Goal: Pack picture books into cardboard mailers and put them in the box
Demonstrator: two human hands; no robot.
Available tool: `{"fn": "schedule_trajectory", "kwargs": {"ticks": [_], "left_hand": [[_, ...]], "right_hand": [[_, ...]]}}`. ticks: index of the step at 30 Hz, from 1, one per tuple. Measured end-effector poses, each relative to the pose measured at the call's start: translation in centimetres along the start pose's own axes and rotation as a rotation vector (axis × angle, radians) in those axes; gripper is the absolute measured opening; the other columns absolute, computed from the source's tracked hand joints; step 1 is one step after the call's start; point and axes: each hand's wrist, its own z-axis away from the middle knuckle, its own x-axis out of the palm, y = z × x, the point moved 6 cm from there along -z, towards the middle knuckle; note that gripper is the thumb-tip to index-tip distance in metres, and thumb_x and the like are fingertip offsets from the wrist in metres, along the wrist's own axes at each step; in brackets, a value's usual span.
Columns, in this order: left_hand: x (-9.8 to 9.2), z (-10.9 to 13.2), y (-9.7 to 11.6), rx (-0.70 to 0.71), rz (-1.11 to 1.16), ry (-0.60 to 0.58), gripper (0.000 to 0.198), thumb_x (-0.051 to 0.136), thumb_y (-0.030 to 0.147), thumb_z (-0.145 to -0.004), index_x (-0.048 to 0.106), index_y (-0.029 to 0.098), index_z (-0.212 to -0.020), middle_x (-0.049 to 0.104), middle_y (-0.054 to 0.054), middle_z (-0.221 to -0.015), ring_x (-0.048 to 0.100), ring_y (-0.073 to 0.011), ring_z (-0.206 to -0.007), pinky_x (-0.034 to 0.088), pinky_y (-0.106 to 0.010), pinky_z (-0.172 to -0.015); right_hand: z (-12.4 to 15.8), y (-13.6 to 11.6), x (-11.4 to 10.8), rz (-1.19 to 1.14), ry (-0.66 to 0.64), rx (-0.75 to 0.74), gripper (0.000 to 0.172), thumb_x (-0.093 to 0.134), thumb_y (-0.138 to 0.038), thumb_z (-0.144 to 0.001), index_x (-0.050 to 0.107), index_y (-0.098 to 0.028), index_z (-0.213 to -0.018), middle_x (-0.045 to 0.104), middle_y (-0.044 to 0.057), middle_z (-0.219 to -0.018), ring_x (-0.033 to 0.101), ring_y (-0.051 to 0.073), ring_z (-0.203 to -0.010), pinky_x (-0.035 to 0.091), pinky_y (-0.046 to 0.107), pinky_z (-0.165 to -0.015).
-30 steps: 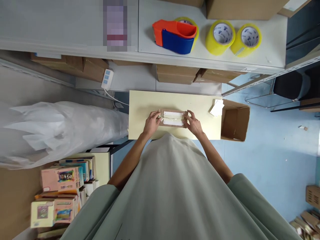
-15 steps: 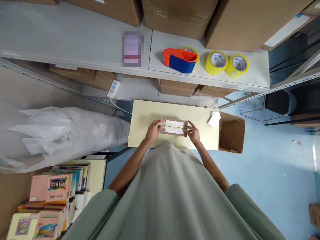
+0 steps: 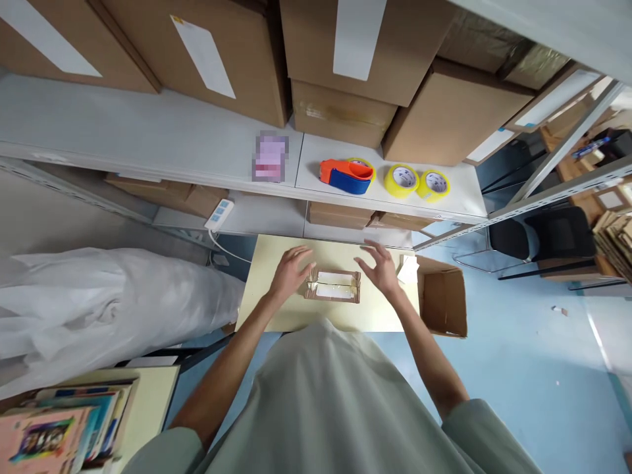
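A small cardboard package [image 3: 334, 294] with white paper and clear tape across its top lies on the pale yellow table [image 3: 276, 319]. Just off its left end, my left hand [image 3: 291, 273] hovers with fingers apart, holding nothing. My right hand [image 3: 381, 268] is raised beyond the right end of the package, its thumb and fingers spread and empty. On the shelf ahead sits an orange and blue tape dispenser [image 3: 346, 176], with yellow-edged rolls of tape [image 3: 401, 180] to its right.
Large cardboard boxes [image 3: 340, 112] fill the shelf [image 3: 197, 138]. White slips [image 3: 407, 270] lie at the table's right side, beside an open carton [image 3: 444, 299]. At left are a big white plastic bundle [image 3: 113, 303], a power strip [image 3: 219, 214] and stacked books [image 3: 54, 434].
Both hands have let go of the package and moved apart, outward and up. The package stays on the table. The view has tilted up, showing more of the shelf boxes.
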Motion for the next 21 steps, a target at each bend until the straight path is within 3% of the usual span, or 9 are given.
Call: {"fn": "schedule_trajectory", "kwargs": {"ticks": [3, 5, 7, 10, 14, 17, 21], "left_hand": [[-3.7, -4.5, 3.7, 0.115, 0.05, 0.14, 0.03, 0.066, 0.037, -0.11, 0.077, 0.026, -0.136, 0.076, -0.011, -0.147, 0.07, -0.0292, -0.141, 0.054, -0.052, -0.129], [-6.1, -6.8, 6.3, 0.19, 0.09, 0.233, 0.028, 0.065, 0.036, -0.112, 0.078, 0.026, -0.134, 0.076, -0.01, -0.146, 0.071, -0.0272, -0.139, 0.055, -0.049, -0.128], [-8.2, -8.2, 8.8, 0.247, 0.111, 0.297, 0.026, 0.064, 0.034, -0.113, 0.078, 0.026, -0.133, 0.078, -0.009, -0.144, 0.072, -0.0254, -0.137, 0.056, -0.046, -0.126], [-10.4, -8.6, 11.3, 0.293, 0.129, 0.34, 0.025, 0.062, 0.03, -0.113, 0.078, 0.026, -0.132, 0.079, -0.008, -0.141, 0.073, -0.0244, -0.136, 0.057, -0.045, -0.125], [-11.8, -6.9, 12.2, 0.303, 0.152, 0.342, 0.024, 0.06, 0.03, -0.115, 0.079, 0.026, -0.13, 0.081, -0.007, -0.137, 0.075, -0.0244, -0.134, 0.06, -0.046, -0.122], [-12.2, -5.5, 11.4, 0.293, 0.184, 0.342, 0.024, 0.06, 0.031, -0.115, 0.079, 0.025, -0.128, 0.082, -0.007, -0.134, 0.076, -0.0238, -0.13, 0.062, -0.045, -0.119], [-12.1, -4.5, 10.3, 0.282, 0.25, 0.356, 0.023, 0.059, 0.031, -0.115, 0.079, 0.024, -0.125, 0.084, -0.008, -0.131, 0.078, -0.0233, -0.126, 0.063, -0.042, -0.115]], "right_hand": [[-6.9, -3.2, -3.6, 0.092, 0.1, -0.106, 0.049, 0.061, -0.056, -0.115, 0.07, -0.024, -0.151, 0.071, 0.018, -0.158, 0.066, 0.036, -0.149, 0.054, 0.058, -0.126], [-11.4, -4.9, -4.7, 0.166, 0.126, -0.143, 0.055, 0.057, -0.06, -0.116, 0.064, -0.024, -0.157, 0.068, 0.019, -0.161, 0.062, 0.037, -0.152, 0.05, 0.06, -0.128], [-15.2, -6.0, -4.5, 0.24, 0.096, -0.156, 0.058, 0.053, -0.06, -0.117, 0.059, -0.022, -0.161, 0.066, 0.02, -0.162, 0.06, 0.039, -0.152, 0.048, 0.063, -0.129], [-19.4, -6.1, -2.9, 0.355, 0.009, -0.112, 0.062, 0.054, -0.057, -0.117, 0.054, -0.015, -0.163, 0.063, 0.025, -0.162, 0.058, 0.042, -0.152, 0.045, 0.067, -0.129], [-22.4, -4.6, -0.8, 0.426, -0.065, 0.024, 0.064, 0.059, -0.05, -0.113, 0.053, -0.006, -0.159, 0.064, 0.032, -0.158, 0.061, 0.045, -0.148, 0.043, 0.07, -0.128], [-23.4, -3.5, 0.1, 0.469, -0.074, 0.117, 0.065, 0.063, -0.048, -0.11, 0.053, -0.003, -0.156, 0.065, 0.035, -0.155, 0.063, 0.047, -0.144, 0.042, 0.072, -0.127], [-23.9, -3.5, 0.6, 0.515, -0.077, 0.123, 0.064, 0.067, -0.051, -0.11, 0.055, -0.003, -0.151, 0.071, 0.035, -0.147, 0.066, 0.046, -0.142, 0.04, 0.07, -0.128]]}}
